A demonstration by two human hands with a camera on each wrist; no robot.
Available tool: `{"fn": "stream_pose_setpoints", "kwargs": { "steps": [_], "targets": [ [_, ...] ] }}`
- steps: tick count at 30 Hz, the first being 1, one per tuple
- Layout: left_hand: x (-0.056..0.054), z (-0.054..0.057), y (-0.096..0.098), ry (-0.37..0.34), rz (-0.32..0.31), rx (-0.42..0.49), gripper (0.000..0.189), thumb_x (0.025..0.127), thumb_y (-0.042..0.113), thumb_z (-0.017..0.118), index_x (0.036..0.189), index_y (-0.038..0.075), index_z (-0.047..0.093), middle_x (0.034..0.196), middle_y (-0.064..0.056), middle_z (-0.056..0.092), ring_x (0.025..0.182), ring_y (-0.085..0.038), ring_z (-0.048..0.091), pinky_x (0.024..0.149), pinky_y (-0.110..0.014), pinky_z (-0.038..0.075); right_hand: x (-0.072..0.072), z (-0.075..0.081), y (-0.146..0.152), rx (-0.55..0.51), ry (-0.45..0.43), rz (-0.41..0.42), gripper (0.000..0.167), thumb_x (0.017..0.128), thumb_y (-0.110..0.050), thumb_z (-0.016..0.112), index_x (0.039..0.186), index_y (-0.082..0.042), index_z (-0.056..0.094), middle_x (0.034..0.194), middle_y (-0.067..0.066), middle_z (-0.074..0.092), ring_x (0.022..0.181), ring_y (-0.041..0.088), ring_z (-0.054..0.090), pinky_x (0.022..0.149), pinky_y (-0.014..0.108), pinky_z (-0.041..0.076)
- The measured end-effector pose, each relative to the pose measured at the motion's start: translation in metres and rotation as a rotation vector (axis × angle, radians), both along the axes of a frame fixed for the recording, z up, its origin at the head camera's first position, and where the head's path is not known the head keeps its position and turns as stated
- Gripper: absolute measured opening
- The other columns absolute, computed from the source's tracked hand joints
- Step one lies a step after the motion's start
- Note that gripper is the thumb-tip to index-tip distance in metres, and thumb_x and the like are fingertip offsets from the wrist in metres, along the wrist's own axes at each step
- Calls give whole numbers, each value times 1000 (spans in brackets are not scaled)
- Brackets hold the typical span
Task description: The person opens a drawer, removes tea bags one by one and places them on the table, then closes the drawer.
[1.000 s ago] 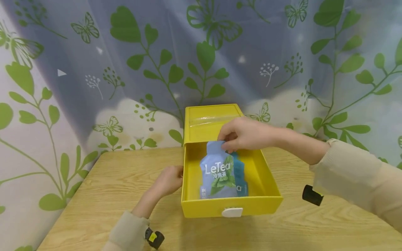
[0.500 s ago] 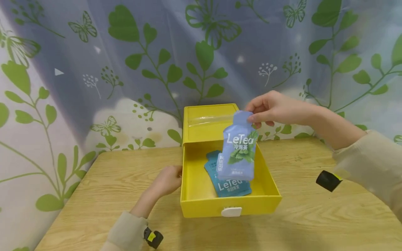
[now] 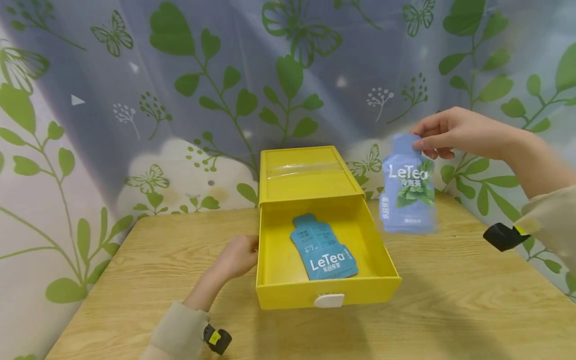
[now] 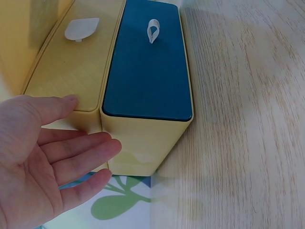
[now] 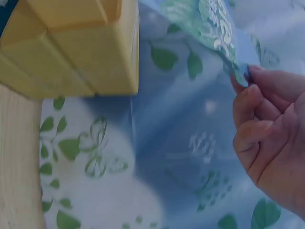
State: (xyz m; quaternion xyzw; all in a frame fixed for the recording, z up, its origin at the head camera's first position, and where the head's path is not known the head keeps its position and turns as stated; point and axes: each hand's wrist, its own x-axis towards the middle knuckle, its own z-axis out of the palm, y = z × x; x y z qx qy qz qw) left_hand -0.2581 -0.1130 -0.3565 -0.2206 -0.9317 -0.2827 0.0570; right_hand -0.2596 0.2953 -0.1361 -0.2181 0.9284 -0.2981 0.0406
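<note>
My right hand (image 3: 472,132) pinches the neck of a light blue LeTea pouch (image 3: 405,187) with green leaves printed on it. It hangs upright in the air, to the right of the yellow drawer (image 3: 369,290). In the right wrist view, thumb and fingers grip the tip of the same pouch (image 5: 209,24). A teal LeTea pouch (image 3: 326,255) lies flat inside the pulled-out drawer. My left hand (image 3: 238,257) is at the left side of the drawer unit. In the left wrist view, that hand (image 4: 52,152) has its fingers extended along the unit's side and its thumb by a drawer front.
The yellow drawer unit (image 3: 310,175) stands on a wooden table (image 3: 189,240) against a leaf-patterned curtain (image 3: 216,100). Clear tape crosses its top. Lower down, a dark teal drawer front (image 4: 147,71) with a white loop shows in the left wrist view.
My right hand has lifted the light blue pouch out of the drawer and carried it up and right, past the drawer's side. The teal pouch is now uncovered. My left hand stays put.
</note>
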Motion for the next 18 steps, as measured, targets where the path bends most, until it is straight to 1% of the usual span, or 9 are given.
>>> {"fn": "stream_pose_setpoints", "kwargs": {
  "steps": [4,9,11,13,17,18],
  "targets": [
    [0,0,0,0,1,-6,11,85,10,61,90,2,67,84,-9,68,79,-26,64,71,-38,50,-6,-17,20,-1,-45,-29,26,95,-18,54,110,2,53,69,10,50,51,20,39,51,31,39],
    [0,1,0,-3,12,-13,11,86,12,62,89,2,67,85,-9,68,81,-27,64,72,-40,50,-17,-51,26,65,-55,-57,23,96,-16,51,110,3,52,67,9,48,48,13,34,46,28,35],
    [0,2,0,-4,16,-14,11,86,12,62,89,2,67,85,-9,68,81,-26,64,73,-40,50,-24,-66,25,85,-41,-46,21,96,-13,51,109,3,53,67,8,49,47,11,34,45,28,35],
    [1,3,-1,-4,13,-12,11,86,12,62,87,2,67,83,-9,68,80,-26,64,72,-40,50,-31,-82,24,83,-31,-28,18,95,-11,51,106,3,54,66,7,48,46,10,33,45,27,35],
    [1,1,0,-20,8,2,9,85,10,63,86,1,66,82,-10,67,78,-26,64,70,-39,50,-44,-112,22,55,-28,2,17,94,-5,51,106,7,53,65,6,49,47,11,35,46,26,35],
    [1,0,1,-24,4,3,9,84,9,63,86,1,66,82,-10,67,78,-26,64,70,-39,51,-47,-119,21,44,-41,4,18,93,-4,51,107,8,53,65,6,49,48,11,37,47,27,36]
  ]
}}
